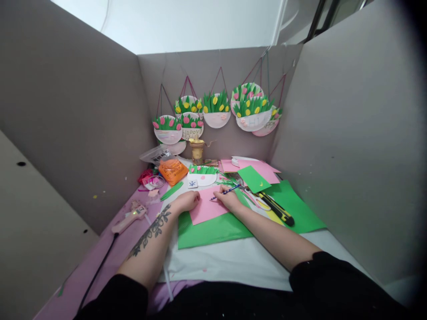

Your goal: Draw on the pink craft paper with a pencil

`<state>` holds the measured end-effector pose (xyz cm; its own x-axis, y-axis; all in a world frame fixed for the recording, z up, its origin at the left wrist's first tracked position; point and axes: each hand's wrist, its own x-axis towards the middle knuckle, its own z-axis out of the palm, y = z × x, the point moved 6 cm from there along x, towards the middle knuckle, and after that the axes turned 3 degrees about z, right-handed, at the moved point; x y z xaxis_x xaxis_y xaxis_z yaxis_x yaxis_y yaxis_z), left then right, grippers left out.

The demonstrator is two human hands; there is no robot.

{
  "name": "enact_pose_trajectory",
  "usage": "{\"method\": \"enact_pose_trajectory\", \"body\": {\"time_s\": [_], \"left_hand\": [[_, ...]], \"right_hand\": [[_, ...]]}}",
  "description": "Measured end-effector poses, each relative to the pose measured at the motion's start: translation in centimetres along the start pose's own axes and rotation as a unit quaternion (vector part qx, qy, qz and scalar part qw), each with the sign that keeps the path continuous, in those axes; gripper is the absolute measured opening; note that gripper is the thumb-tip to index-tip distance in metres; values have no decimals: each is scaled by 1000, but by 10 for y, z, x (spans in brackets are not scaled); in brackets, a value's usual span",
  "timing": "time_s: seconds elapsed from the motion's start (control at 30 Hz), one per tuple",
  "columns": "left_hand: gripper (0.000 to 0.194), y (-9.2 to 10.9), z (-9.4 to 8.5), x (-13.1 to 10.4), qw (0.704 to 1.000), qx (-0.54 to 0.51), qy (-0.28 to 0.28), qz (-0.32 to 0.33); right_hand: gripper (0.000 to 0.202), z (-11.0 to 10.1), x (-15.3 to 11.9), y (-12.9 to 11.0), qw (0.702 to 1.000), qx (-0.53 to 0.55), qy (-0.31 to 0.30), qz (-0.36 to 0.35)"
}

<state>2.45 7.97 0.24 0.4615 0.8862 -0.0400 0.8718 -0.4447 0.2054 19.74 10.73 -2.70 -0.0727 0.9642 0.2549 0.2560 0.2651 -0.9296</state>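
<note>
A sheet of pink paper (204,214) lies over a larger green sheet (213,233) in front of me. My left hand (188,201) rests on the pink paper's left edge, its fingers curled in and pressing there. My right hand (228,198) pinches a dark blue patterned pencil (233,188), tilted, with the tip at the pink paper. I cannot make out any mark under the tip. Just beyond the paper lies a white half-round plate piece (208,179) with green paper grass and pink flowers. A small white tile with a dark sign (192,183) sits by it.
On the right lie a yellow-black cutter knife (280,211), scissors (258,202), and green (255,178) and pink sheets (271,177). Left are a pink glue gun (131,218) with cord and an orange bag (173,172). Several flower plates (216,118) hang behind; grey panels (340,155) enclose the table.
</note>
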Motion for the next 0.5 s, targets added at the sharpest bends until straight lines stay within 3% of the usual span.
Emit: {"method": "enact_pose_trajectory", "body": {"time_s": [0.5], "left_hand": [[25, 0, 0, 0, 1000, 5, -2, -2]], "right_hand": [[23, -7, 0, 1, 998, -45, 42, -12]]}}
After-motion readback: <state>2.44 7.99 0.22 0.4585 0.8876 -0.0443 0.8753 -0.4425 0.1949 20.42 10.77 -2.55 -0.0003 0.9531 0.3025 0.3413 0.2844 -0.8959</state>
